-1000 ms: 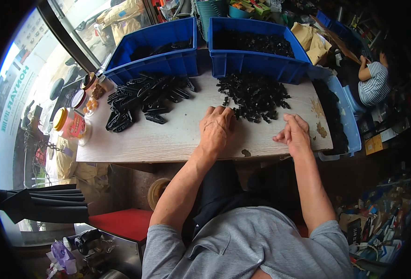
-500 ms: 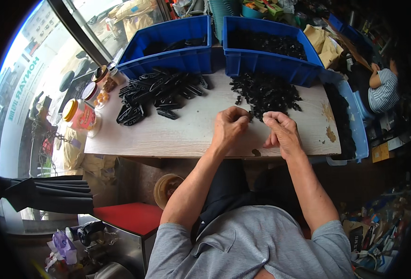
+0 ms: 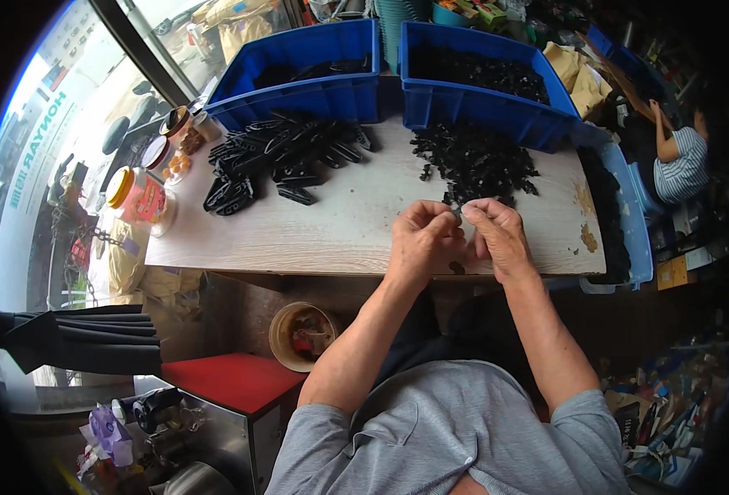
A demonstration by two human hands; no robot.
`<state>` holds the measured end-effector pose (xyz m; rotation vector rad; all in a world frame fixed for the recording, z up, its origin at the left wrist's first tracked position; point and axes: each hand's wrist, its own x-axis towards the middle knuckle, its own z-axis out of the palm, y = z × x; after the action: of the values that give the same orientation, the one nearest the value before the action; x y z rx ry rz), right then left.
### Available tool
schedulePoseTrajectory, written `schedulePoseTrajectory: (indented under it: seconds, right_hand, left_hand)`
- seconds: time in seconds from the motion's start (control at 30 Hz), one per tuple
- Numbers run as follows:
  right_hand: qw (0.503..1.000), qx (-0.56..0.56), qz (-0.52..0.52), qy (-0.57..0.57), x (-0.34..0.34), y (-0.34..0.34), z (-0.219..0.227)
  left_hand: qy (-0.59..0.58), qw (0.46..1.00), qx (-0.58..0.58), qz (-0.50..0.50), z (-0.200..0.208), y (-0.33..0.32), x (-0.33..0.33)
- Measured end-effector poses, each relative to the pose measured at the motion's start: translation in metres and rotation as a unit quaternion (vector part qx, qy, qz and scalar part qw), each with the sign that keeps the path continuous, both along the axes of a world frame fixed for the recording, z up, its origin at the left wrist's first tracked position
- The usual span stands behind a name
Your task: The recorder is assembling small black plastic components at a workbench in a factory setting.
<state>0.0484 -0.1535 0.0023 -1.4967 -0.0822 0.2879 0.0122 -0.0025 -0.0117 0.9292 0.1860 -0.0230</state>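
My left hand [image 3: 424, 238] and my right hand [image 3: 500, 238] meet over the front edge of the table, fingertips nearly touching. Both are closed in a pinch; what lies between the fingers is too small to make out. Just beyond them spreads a heap of small black plastic pieces [image 3: 476, 161]. Off to the left lies a pile of long black plastic parts [image 3: 278, 153], well away from my left hand. A dark brown spot [image 3: 457, 268] shows on the tabletop below my fingers.
Two blue bins [image 3: 298, 101] [image 3: 488, 109] holding black parts stand along the table's [image 3: 331, 239] far side. Lidded jars [image 3: 143, 198] line its left end. A pale blue tub [image 3: 641, 223] sits at the right, a bucket [image 3: 278, 334] below. Another person [image 3: 679, 169] is at far right.
My left hand has shifted right and slightly nearer, so both hands' fingertips now come together. The right hand has barely moved. The view has tilted a little.
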Motion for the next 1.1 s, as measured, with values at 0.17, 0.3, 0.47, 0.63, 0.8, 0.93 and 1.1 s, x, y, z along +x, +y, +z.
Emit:
schedulePoseTrajectory:
  seconds: [0.17, 0.3, 0.47, 0.63, 0.8, 0.93, 1.1]
  right_hand:
    - [1.0, 0.024, 0.009, -0.004, 0.0, -0.006, -0.001]
    - [1.0, 0.019, 0.022, 0.002, -0.003, -0.005, 0.005]
    - [0.999, 0.018, 0.05, 0.012, -0.003, -0.005, 0.002]
    - [0.998, 0.036, 0.057, 0.003, -0.001, -0.013, -0.003]
    - [0.998, 0.042, 0.049, 0.01, 0.0, -0.01, -0.002]
    - [0.998, 0.047, 0.045, 0.01, -0.001, -0.012, -0.003]
    - [0.998, 0.042, 0.04, 0.01, -0.002, -0.013, -0.005]
  left_hand:
    - [-0.005, 1.0, 0.001, 0.003, 0.001, -0.002, 0.001]
    - [-0.005, 1.0, 0.023, -0.012, 0.001, 0.0, 0.0]
    - [-0.023, 0.998, 0.044, -0.029, -0.01, 0.006, -0.003]
    - [-0.113, 0.807, 0.51, 0.276, -0.01, 0.063, -0.015]
    - [0.02, 0.547, 0.783, 0.294, 0.0, 0.145, -0.021]
    - [-0.025, 0.516, 0.799, 0.308, -0.014, 0.162, -0.027]
    - [-0.049, 0.538, 0.782, 0.31, -0.02, 0.173, -0.041]
